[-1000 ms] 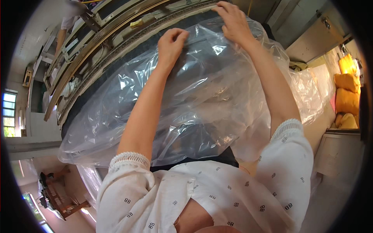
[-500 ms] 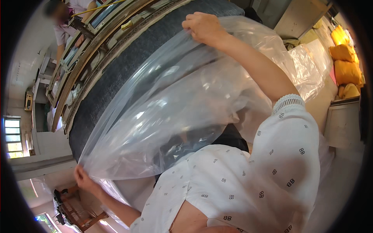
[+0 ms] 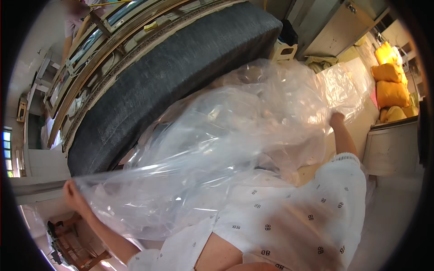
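Note:
A large sheet of clear plastic film spreads loosely in front of me, crumpled and glossy. At the lower left, my left hand is closed on an edge of it, and a taut fold runs rightward from those fingers. My right hand is out at the right, closed against the film's edge, its fingertips partly hidden and a little blurred. Beyond the film stands a long surface covered in dark grey cloth, its top and near side bare of the film. The film hangs between that surface and my body.
Machine rails run along the far side of the grey surface, where another person stands. A pale plastic stool sits at its right end. Yellow bundles are stacked at far right. A wooden stand is at lower left.
My right hand has swung from the far middle out to the right and nearer. The film has come off the grey surface and bunched toward me. My left hand moved slightly left.

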A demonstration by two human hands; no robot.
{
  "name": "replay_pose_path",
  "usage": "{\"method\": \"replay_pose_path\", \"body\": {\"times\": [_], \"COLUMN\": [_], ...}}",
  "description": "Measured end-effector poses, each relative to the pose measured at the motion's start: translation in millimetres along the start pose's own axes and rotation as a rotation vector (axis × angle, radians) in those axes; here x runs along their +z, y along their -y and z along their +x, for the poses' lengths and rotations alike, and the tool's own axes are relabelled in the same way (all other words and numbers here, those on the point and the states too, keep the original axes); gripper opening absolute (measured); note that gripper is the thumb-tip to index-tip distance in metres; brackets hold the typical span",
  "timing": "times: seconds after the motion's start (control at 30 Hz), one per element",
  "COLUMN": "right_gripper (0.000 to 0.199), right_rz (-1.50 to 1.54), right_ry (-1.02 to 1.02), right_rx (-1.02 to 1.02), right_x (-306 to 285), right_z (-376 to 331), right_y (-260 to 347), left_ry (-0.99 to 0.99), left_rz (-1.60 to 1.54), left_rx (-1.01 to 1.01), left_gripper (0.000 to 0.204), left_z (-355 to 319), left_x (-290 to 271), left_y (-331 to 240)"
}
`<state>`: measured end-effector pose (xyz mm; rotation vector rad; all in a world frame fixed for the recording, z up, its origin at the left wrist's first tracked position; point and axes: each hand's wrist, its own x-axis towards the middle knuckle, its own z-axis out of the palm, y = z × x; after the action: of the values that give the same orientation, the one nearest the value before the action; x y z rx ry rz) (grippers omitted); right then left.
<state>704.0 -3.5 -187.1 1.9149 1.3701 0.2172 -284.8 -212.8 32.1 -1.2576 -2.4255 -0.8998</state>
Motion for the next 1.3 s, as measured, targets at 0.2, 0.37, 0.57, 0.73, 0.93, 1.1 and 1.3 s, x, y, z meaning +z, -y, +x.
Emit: {"method": "replay_pose_path", "body": {"times": [0.2,0.37,0.57,0.73,0.93,1.1,1.3], "right_gripper": [0.024,0.038,0.022,0.040,0.041,0.044,0.058], "right_rz": [-0.050,0.364,1.529,0.936,1.018,1.124,0.915], "right_ry": [0.020,-0.425,-1.670,-0.877,-0.838,-0.685,-0.260], "right_rx": [0.531,0.461,-0.429,-0.919,-0.838,-0.801,-0.337], "right_x": [-3,-203,-510,-417,-436,-448,-437], "right_z": [-36,112,7,115,110,158,208], "right_y": [-168,-281,5,124,171,192,170], "left_ry": [0.164,0.002,0.025,0.081,0.268,0.367,-0.140], "left_rz": [-0.327,-0.163,-0.092,-0.142,0.287,-0.117,-0.075], "left_rx": [0.154,0.078,-0.119,-0.212,-0.293,-0.484,-0.306], "left_gripper": [0.013,0.024,0.032,0.029,0.031,0.043,0.031], "left_z": [38,105,91,15,13,50,64], "left_x": [138,193,147,66,-1,60,127], "left_y": [-92,-7,55,121,182,119,16]}}
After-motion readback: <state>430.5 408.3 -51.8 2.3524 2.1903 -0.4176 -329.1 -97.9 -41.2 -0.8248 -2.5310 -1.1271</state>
